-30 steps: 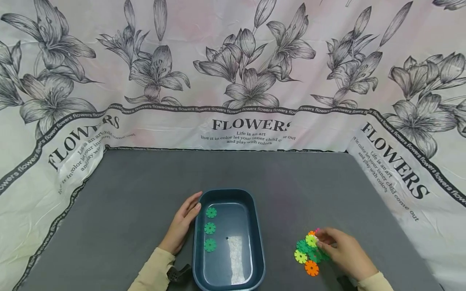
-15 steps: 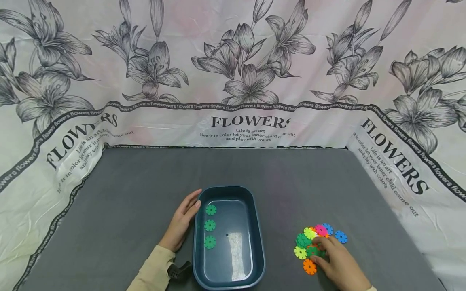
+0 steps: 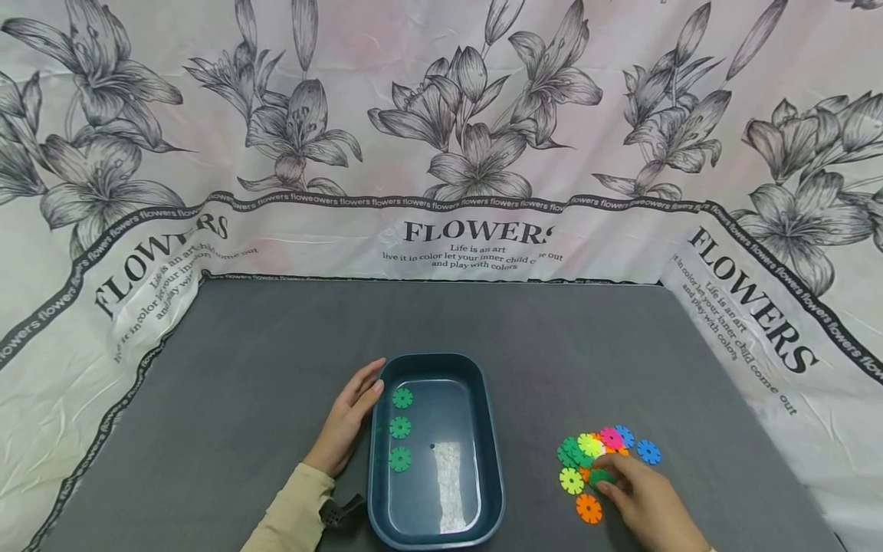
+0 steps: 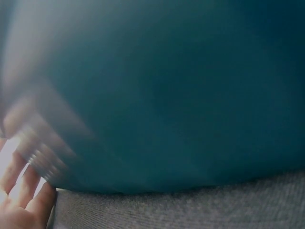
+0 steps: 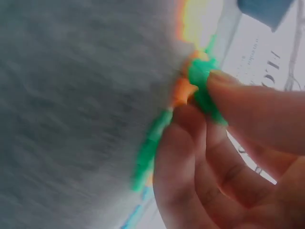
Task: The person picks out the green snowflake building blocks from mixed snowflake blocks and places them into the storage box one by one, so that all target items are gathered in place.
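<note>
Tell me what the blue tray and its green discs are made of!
The blue tray looks like glossy plastic: a bright glare shows on its floor. The green discs are probably plastic too, evenly coloured with neat notches; their finish is hard to tell.

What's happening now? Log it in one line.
left hand against blue tray | right hand pinching green notched disc | three green notched discs in tray

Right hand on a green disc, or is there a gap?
Touching. Right wrist view: the right hand has its thumb pressed on the green disc, no gap.
</note>
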